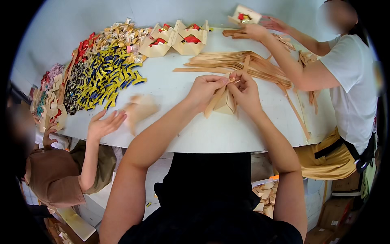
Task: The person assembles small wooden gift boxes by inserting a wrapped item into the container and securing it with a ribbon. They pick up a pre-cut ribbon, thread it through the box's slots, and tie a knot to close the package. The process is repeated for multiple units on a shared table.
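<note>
At the middle of the table a small cream paper box [225, 106] stands between my two hands. A tan ribbon [213, 106] lies against it, one end hanging down at its left. My left hand [206, 90] is closed, pinching the ribbon above the box top. My right hand [246, 92] is closed too, its thumb and fingers pinched on the ribbon close to the left fingertips. The fingers partly hide the box top, so I cannot tell whether a knot is there. Just beyond my hands lies a bundle of long tan ribbons [227, 60].
Yellow-and-blue wrapped sweets [107, 71] are heaped at the left. Several open boxes [189, 45] with red packets stand at the back. A blurred box [140, 109] is near a left co-worker's hand [106, 124]. A right co-worker's hand [255, 31] is beside another box [244, 16].
</note>
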Action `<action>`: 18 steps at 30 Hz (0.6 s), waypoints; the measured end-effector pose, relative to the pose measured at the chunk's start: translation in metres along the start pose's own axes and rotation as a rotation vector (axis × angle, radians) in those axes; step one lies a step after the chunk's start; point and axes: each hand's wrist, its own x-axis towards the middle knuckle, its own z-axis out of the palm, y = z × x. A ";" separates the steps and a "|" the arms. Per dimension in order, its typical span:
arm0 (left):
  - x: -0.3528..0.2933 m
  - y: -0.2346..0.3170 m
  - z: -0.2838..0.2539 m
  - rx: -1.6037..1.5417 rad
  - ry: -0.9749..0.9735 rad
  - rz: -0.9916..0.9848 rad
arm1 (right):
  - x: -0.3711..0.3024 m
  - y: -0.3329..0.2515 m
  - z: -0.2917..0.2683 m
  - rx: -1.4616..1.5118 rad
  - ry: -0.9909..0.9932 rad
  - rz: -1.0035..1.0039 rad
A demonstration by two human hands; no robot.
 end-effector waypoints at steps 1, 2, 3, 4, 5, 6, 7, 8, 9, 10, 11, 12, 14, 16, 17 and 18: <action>0.003 -0.003 -0.003 0.000 0.001 0.026 | 0.001 -0.003 -0.002 0.020 -0.026 0.009; 0.005 -0.005 -0.005 0.000 0.003 0.052 | 0.002 -0.001 -0.004 0.033 -0.033 0.025; 0.008 -0.007 -0.008 0.001 0.004 0.078 | 0.002 0.003 -0.005 0.047 -0.040 0.040; 0.009 -0.007 -0.006 0.000 0.072 0.092 | 0.002 0.006 -0.007 0.060 -0.046 0.056; 0.009 -0.006 -0.003 -0.001 0.141 0.107 | 0.005 0.010 -0.012 0.012 -0.016 0.016; 0.009 -0.005 -0.001 -0.001 0.209 0.121 | 0.009 0.013 -0.018 -0.035 0.014 -0.024; 0.011 -0.002 -0.002 0.019 0.226 0.151 | 0.011 0.013 -0.022 -0.082 0.042 -0.067; 0.014 0.003 -0.003 0.040 0.242 0.181 | 0.012 0.012 -0.025 -0.041 0.064 -0.091; 0.015 0.007 -0.004 0.060 0.259 0.212 | 0.011 0.011 -0.027 0.001 0.087 -0.117; 0.014 0.007 -0.003 0.147 0.215 0.326 | 0.013 0.009 -0.029 0.043 0.099 -0.145; 0.009 0.005 0.001 0.239 0.175 0.441 | 0.014 0.004 -0.033 0.089 0.087 -0.164; 0.004 0.003 0.004 0.333 0.135 0.555 | 0.011 -0.003 -0.043 0.135 0.074 -0.184; -0.007 0.006 0.011 0.382 0.055 0.657 | 0.000 -0.023 -0.061 0.204 0.077 -0.231; -0.024 0.016 0.018 0.538 0.033 0.807 | -0.032 -0.040 -0.092 0.229 0.137 -0.243; -0.039 0.030 0.018 0.678 0.055 0.907 | -0.053 -0.043 -0.114 0.240 0.183 -0.229; -0.055 0.041 0.016 0.823 0.076 0.998 | -0.076 -0.046 -0.146 0.212 0.120 -0.255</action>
